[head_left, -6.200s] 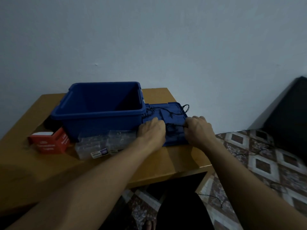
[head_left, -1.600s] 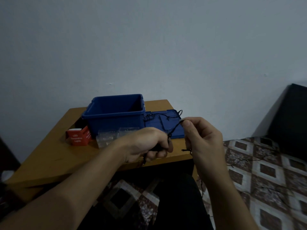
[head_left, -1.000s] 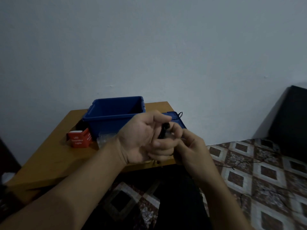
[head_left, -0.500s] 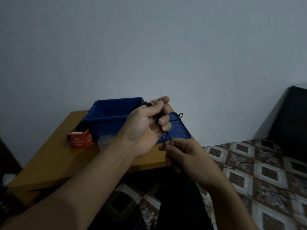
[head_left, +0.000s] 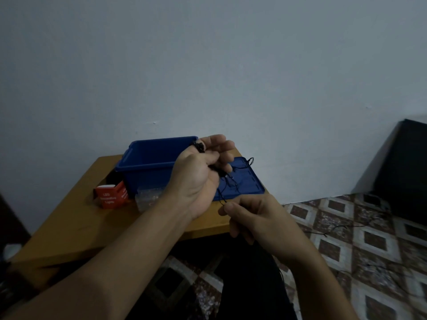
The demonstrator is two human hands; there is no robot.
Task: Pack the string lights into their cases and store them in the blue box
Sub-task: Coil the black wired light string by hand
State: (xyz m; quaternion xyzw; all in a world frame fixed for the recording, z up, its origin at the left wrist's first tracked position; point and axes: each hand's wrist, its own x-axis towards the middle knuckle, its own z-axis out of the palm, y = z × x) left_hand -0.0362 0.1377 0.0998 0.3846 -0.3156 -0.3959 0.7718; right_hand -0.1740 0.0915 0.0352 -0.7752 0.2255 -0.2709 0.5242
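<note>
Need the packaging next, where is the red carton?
Head view: the red carton stands on the table, at the left front corner of the blue box, left of the clear bag.

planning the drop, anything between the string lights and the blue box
Nothing visible does. The blue box stands open just behind the left hand gripping the string lights, its lid lying beside it; the right hand pinches their wire.

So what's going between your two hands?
A thin black string-light wire runs from the left hand down to the right hand, which pinches it, in the head view.
</note>
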